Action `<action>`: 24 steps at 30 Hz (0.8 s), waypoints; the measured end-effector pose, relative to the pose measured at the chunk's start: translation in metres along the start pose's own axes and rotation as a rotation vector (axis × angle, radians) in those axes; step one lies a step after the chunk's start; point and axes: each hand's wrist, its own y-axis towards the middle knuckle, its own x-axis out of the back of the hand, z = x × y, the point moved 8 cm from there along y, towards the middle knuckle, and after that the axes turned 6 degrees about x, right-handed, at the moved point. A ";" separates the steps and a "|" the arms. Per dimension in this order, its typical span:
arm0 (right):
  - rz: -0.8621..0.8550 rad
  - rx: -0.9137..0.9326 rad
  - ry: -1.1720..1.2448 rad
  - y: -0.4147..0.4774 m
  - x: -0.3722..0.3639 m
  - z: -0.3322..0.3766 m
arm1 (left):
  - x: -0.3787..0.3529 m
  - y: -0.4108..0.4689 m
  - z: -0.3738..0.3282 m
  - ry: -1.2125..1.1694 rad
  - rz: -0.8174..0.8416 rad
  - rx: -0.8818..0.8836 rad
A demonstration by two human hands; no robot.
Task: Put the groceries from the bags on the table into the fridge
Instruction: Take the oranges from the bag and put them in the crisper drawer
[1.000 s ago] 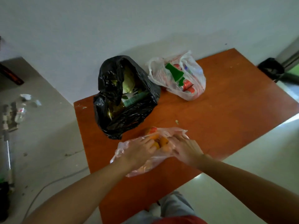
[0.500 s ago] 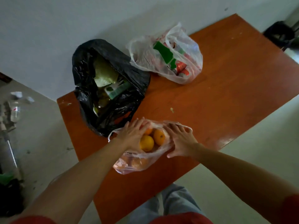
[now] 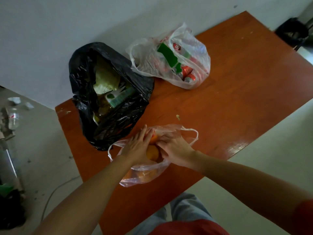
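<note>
Fruit (image 3: 152, 152), round and orange, may spill from slack pinkish plastic bag (image 3: 144, 178); left hand (image 3: 136, 147) lies flat, hold of right hand (image 3: 177, 150) unclear.

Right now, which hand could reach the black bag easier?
Left, probably. The left hand rests in the orange bag right beside the black bag; the right hand sits on the far side.

Oranges (image 3: 152, 152) fill the nearest thin bag (image 3: 144, 177); behind sit an open black bag (image 3: 118, 122) and a white bag (image 3: 194, 48) of cans (image 3: 187, 71).
</note>
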 end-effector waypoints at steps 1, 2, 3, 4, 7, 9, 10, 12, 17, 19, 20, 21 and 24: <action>0.112 -0.054 -0.022 -0.002 -0.012 -0.009 | 0.000 0.000 0.000 0.003 -0.002 0.000; 0.194 -0.090 -0.043 -0.005 -0.020 -0.016 | 0.001 -0.001 0.001 0.016 -0.003 -0.003; 0.224 -0.106 -0.063 -0.009 -0.024 -0.020 | 0.002 -0.002 0.000 0.030 -0.005 -0.008; 0.227 -0.109 -0.076 -0.011 -0.027 -0.023 | 0.003 -0.002 -0.001 0.038 -0.007 -0.013; 0.193 -0.133 -0.050 -0.012 -0.036 -0.030 | 0.010 -0.004 -0.008 0.074 -0.034 -0.045; 0.148 -0.182 0.042 -0.013 -0.035 -0.039 | 0.014 -0.007 -0.014 0.139 -0.072 -0.092; 0.116 -0.207 0.111 -0.015 -0.032 -0.045 | 0.016 -0.010 -0.019 0.179 -0.105 -0.131; 0.028 -0.254 0.252 -0.023 -0.023 -0.055 | 0.021 -0.018 -0.028 0.289 -0.199 -0.234; -0.123 -0.398 0.453 -0.051 -0.013 -0.072 | 0.020 -0.024 -0.042 0.394 -0.231 -0.336; -0.093 -0.417 0.423 -0.060 -0.016 -0.079 | 0.018 -0.019 -0.045 0.421 -0.199 -0.315; -0.069 -0.431 0.401 -0.064 -0.019 -0.082 | 0.019 -0.018 -0.047 0.444 -0.190 -0.303; -0.049 -0.443 0.383 -0.067 -0.022 -0.084 | 0.021 -0.017 -0.049 0.476 -0.180 -0.288; -0.023 -0.441 0.335 -0.070 -0.028 -0.081 | 0.027 -0.017 -0.059 0.584 -0.196 -0.279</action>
